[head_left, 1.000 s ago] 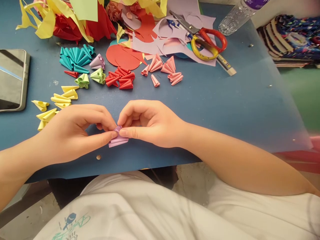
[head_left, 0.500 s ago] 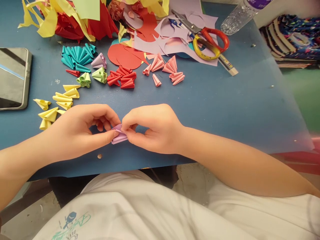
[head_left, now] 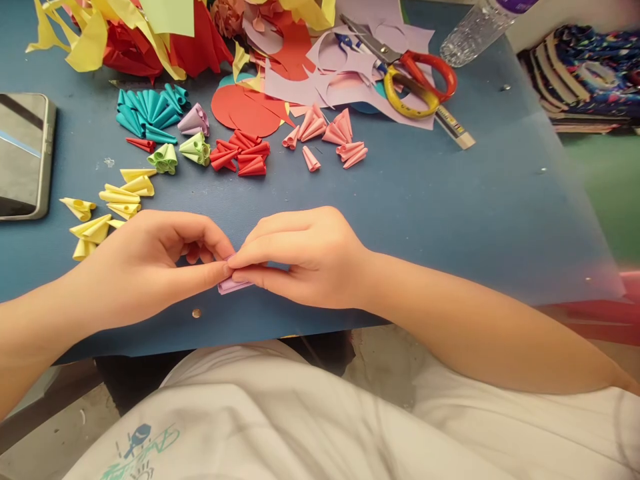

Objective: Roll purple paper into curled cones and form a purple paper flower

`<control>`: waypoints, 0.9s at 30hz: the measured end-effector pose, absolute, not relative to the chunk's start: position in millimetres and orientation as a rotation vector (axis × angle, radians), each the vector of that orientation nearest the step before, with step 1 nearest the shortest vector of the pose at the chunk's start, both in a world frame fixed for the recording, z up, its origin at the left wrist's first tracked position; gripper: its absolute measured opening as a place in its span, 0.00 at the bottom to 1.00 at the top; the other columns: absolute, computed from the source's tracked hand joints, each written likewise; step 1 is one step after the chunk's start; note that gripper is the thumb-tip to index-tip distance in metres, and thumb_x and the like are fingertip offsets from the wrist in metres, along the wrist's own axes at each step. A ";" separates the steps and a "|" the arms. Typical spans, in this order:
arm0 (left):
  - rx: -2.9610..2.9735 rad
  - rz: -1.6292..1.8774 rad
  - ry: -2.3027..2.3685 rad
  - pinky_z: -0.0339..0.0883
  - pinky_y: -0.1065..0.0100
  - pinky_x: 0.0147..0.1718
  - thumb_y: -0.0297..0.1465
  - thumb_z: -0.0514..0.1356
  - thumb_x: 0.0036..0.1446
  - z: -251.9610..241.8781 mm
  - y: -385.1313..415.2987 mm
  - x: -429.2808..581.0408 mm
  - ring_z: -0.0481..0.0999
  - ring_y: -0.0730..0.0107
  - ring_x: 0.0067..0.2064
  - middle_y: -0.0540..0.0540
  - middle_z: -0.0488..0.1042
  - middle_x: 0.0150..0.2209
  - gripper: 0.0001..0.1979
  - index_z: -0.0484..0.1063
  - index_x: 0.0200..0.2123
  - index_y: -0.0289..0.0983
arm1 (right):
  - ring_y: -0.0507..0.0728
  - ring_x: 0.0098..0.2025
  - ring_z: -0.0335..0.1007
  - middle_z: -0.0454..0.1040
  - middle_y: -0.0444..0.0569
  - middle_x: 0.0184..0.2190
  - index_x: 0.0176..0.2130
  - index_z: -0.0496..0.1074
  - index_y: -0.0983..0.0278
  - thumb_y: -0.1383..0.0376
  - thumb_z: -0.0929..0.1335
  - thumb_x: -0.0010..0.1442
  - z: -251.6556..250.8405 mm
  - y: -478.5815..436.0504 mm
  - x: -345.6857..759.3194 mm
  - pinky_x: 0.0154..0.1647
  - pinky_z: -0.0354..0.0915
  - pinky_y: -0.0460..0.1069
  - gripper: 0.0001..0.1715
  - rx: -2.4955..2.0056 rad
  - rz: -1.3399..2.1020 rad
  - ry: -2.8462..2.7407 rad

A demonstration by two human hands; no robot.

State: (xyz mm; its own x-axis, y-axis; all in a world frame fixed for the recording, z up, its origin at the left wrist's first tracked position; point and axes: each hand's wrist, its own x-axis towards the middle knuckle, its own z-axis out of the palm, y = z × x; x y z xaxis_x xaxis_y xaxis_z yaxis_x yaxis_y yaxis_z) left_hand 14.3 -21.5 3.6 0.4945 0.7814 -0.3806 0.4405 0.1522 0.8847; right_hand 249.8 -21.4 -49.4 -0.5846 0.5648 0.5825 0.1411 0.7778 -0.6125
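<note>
My left hand (head_left: pixel 150 263) and my right hand (head_left: pixel 305 257) meet at the near edge of a blue table (head_left: pixel 450 200). Both pinch a small folded lilac paper piece (head_left: pixel 234 285) between thumbs and forefingers; most of it is hidden by my fingertips. Folded paper cones lie beyond my hands: yellow ones (head_left: pixel 107 207) at the left, light green ones (head_left: pixel 180 153), teal ones (head_left: pixel 147 113), red ones (head_left: pixel 240 157), pink ones (head_left: pixel 327 137) and one lilac cone (head_left: pixel 194 121).
A phone (head_left: pixel 23 157) lies at the left edge. Scissors with red and yellow handles (head_left: pixel 415 83) rest on lilac paper scraps (head_left: pixel 325 80). Crumpled yellow and red paper (head_left: pixel 130 40) sits at the back. A clear bottle (head_left: pixel 470 30) lies far right.
My right fingers have closed flatter over the lilac piece, pressing it down against my left thumb. The piece shows less than before. My hands stay in place.
</note>
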 end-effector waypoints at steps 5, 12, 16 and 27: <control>1.478 0.369 1.112 0.70 0.73 0.30 0.37 0.77 0.58 3.9 -21.5 14.3 0.76 0.71 0.31 0.51 0.83 0.31 0.08 0.85 0.35 0.40 | 0.48 0.38 0.83 0.86 0.44 0.37 0.41 0.82 0.65 0.72 0.73 0.70 -47.5 -19.4 250.9 0.44 0.76 0.42 0.05 -0.543 0.708 -2.152; 1.557 0.373 1.084 0.74 0.72 0.29 0.41 0.77 0.58 -3.1 -17.6 8.8 0.80 0.67 0.31 0.49 0.84 0.32 0.11 0.85 0.36 0.41 | 0.47 0.36 0.80 0.86 0.43 0.37 0.40 0.81 0.65 0.74 0.72 0.69 -43.6 -18.6 250.7 0.41 0.75 0.42 0.06 -0.615 0.881 -2.099; 1.570 0.414 1.102 0.73 0.73 0.29 0.41 0.75 0.59 -1.1 -18.9 11.3 0.79 0.68 0.31 0.50 0.84 0.31 0.11 0.84 0.35 0.40 | 0.46 0.35 0.79 0.86 0.43 0.36 0.40 0.80 0.66 0.73 0.71 0.69 -44.2 -19.5 249.5 0.41 0.74 0.41 0.06 -0.620 0.852 -2.093; 1.572 0.412 1.099 0.70 0.75 0.27 0.36 0.76 0.58 -0.7 -18.6 13.3 0.78 0.71 0.30 0.52 0.84 0.29 0.07 0.84 0.34 0.41 | 0.48 0.39 0.82 0.85 0.43 0.37 0.43 0.80 0.64 0.70 0.69 0.74 -49.7 -24.9 249.3 0.44 0.75 0.43 0.08 -0.610 0.506 -2.199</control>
